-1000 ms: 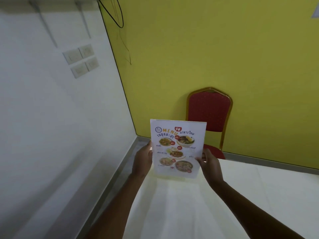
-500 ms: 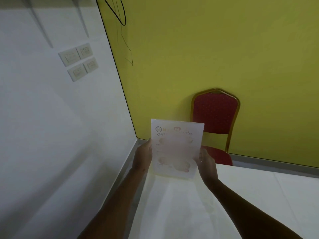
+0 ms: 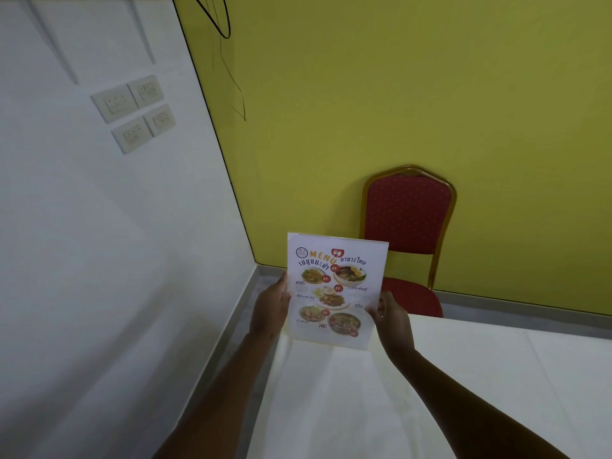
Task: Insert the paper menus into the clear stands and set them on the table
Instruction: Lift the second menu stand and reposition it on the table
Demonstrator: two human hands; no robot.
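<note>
A white-clothed table (image 3: 463, 392) filled the lower view, a red banquet chair (image 3: 409, 217) beyond its far edge. You held the menu stand (image 3: 334, 289) upright above that edge, printed side toward you. Your left hand (image 3: 270, 308) and right hand (image 3: 392, 314) pinched its sides. Set too near the edge, it could have tipped off.

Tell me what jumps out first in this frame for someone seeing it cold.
The colourful menu at centre, held upright by its side edges between the left hand and right hand, at the far edge of the white table. Behind it, a red chair stands against the yellow wall. Wall sockets sit on the white wall at left.
</note>
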